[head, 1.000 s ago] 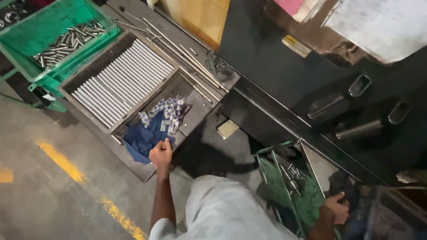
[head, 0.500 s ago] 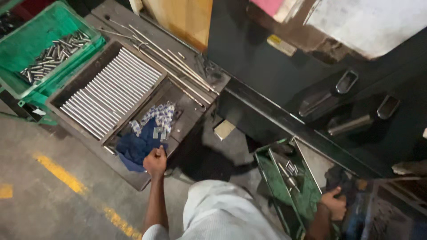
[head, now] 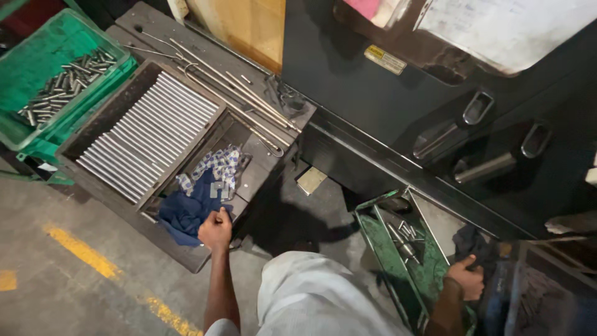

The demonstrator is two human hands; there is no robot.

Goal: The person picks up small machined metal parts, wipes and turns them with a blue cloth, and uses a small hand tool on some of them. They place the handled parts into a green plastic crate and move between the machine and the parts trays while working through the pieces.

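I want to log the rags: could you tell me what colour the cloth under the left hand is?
Dark blue cloth, touched by the left hand; head view.

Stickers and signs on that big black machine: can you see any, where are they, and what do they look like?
Sticker: small yellow-and-white rectangle, slightly tilted, on the upper front of the black machine.
Paper sheet: large, whitish, covered in faint print, top right on the machine.
Pink slip: at the top edge, left of the paper sheet, partly cut off.
No screens or packages show.
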